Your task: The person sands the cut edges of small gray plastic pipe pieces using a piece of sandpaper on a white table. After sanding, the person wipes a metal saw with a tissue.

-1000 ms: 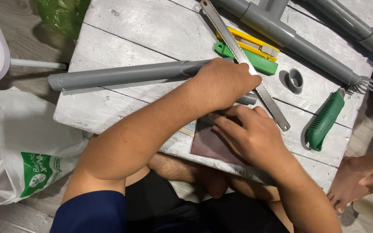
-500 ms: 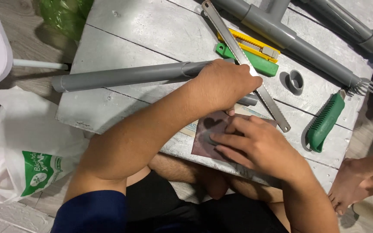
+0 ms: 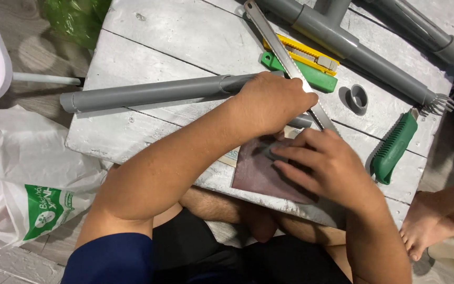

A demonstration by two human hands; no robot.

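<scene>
My left hand [image 3: 271, 102] is closed over a long grey plastic pipe [image 3: 148, 93] that lies across a whitewashed wooden board [image 3: 185, 37]. My right hand [image 3: 327, 163] presses a small grey piece, mostly hidden under its fingers, down on a dark brown sheet of sandpaper [image 3: 261, 171] at the board's near edge. A hand saw with a green handle [image 3: 393, 147] and a long steel blade [image 3: 279, 47] lies diagonally just beyond both hands.
A yellow utility knife [image 3: 303, 52] and a green one [image 3: 316, 79] lie by the blade, next to a short grey pipe ring [image 3: 358, 97]. A grey pipe assembly [image 3: 342, 42] crosses the far side. A white plastic bag [image 3: 27, 179] sits left; a bare foot [image 3: 426, 226] right.
My right hand has slid over the sandpaper, first toward me and then back away, with its fingers now spread flatter. My left hand stays on the pipe.
</scene>
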